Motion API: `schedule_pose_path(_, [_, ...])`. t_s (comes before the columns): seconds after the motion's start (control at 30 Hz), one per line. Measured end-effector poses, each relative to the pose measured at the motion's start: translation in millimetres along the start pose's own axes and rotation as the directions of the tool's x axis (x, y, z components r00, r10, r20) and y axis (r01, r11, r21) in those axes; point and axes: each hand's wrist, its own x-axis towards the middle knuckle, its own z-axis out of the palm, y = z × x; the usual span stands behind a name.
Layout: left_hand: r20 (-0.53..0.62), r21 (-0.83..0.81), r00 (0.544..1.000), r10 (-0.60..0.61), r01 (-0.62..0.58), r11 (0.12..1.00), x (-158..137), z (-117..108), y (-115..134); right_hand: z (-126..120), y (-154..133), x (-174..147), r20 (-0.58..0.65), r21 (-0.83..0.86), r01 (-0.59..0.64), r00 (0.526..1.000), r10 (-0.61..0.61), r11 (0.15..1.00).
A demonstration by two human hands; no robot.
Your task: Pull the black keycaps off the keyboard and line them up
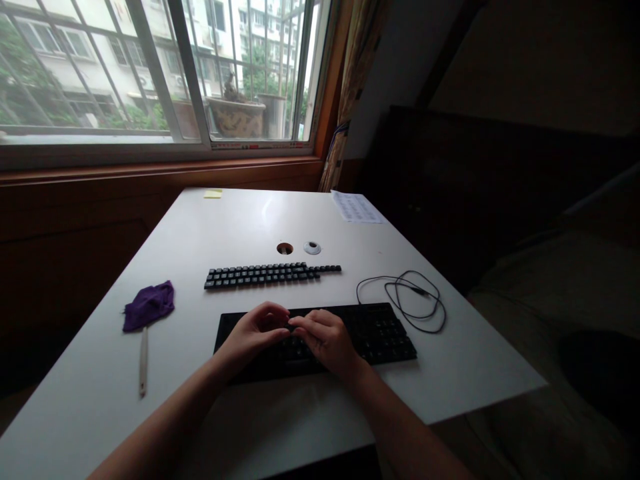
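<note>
A black keyboard (pixel 380 333) lies flat on the white table, and both my hands are over its middle. My left hand (pixel 257 329) is curled, with thumb and forefinger brought together at their tips. Against those tips, the fingers of my right hand (pixel 323 333) are pinched together. Whatever the fingertips hold, if anything, is too small and covered to make out. Behind the keyboard, loose black keycaps (pixel 260 275) stand in rows. The part of the keyboard under my hands is hidden.
A purple cloth (pixel 150 305) and a slim pale stick-like tool (pixel 143 363) lie on the left. The keyboard's cable (pixel 420 313) is looped on the right. Farther back are a round table hole (pixel 285 249), its white cover (pixel 313 247), a printed sheet (pixel 357 208) and yellow paper (pixel 213 193).
</note>
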Motion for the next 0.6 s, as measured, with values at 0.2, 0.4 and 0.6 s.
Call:
schedule_pose_path(0.2, [0.024, -0.009, 1.0, -0.003, 0.003, 1.0, 0.5, 0.1, 0.0, -0.6, -0.5, 0.9, 0.014, 0.002, 0.018, 1.0, -0.018, 1.0])
schedule_pose_path(0.4, [0.042, -0.007, 0.999, -0.006, 0.007, 1.0, 1.3, -2.1, -3.5, -1.7, -2.4, 2.0, 0.008, 0.003, 0.028, 1.0, -0.028, 1.0])
schedule_pose_path(0.6, [0.061, 0.014, 0.998, -0.011, 0.011, 1.0, 1.1, -2.2, -0.7, -0.8, -2.0, 2.7, 0.017, 0.009, 0.022, 1.0, -0.022, 1.0])
